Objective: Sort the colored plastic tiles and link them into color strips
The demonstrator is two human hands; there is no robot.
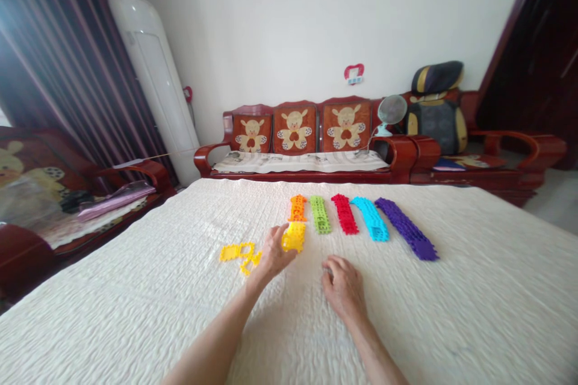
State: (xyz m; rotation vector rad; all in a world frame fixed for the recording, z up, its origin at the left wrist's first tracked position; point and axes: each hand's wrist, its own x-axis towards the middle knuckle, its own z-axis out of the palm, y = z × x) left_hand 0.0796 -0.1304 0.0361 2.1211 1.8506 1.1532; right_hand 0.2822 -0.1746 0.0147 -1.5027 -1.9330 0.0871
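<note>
My left hand is at a row of yellow plastic building pieces, its thumb and fingers around the near part of the row. Loose yellow pieces lie to the left of that hand, some flat and some in frame shapes. Beyond the yellow row, lined up with it, is a short orange row. My right hand rests on the cloth with its fingers curled in; nothing shows in them. Further right lie overlapping rows of pieces in green, red, light blue and purple.
A white quilted cloth covers the table. Behind it stand a wooden sofa with bear cushions, a small fan and a chair with a massage pad. Another wooden seat is at left, near a tall white appliance.
</note>
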